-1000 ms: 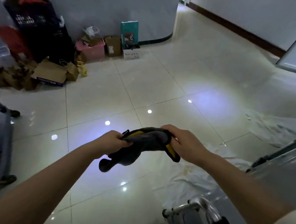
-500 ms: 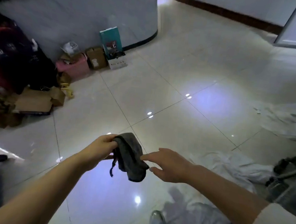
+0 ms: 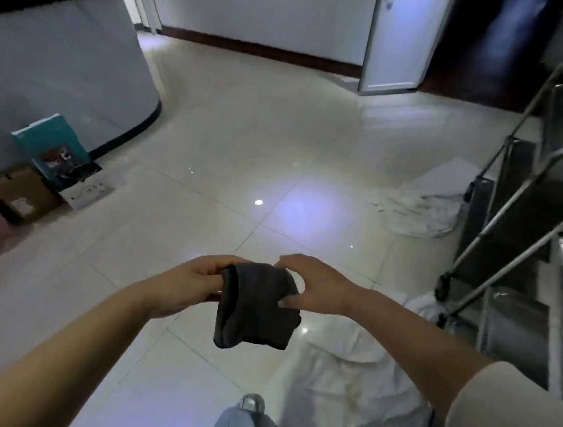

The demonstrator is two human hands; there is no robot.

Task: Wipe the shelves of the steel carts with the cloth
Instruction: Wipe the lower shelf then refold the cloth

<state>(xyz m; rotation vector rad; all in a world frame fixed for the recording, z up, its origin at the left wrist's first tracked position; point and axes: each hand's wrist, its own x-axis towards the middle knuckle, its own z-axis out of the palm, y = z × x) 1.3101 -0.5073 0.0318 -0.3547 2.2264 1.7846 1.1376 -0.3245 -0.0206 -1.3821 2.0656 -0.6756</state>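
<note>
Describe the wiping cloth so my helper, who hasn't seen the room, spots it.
Left of the steel carts, above the glossy tiled floor, look between the left hand and right hand. The cloth hangs there: dark grey, unlike the white sheets on the floor.

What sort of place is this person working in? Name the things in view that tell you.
Probably a commercial lobby or service area, not a home: a curved counter, steel carts on wheels, glossy floor tiles, and boxes stacked against the counter.
</note>
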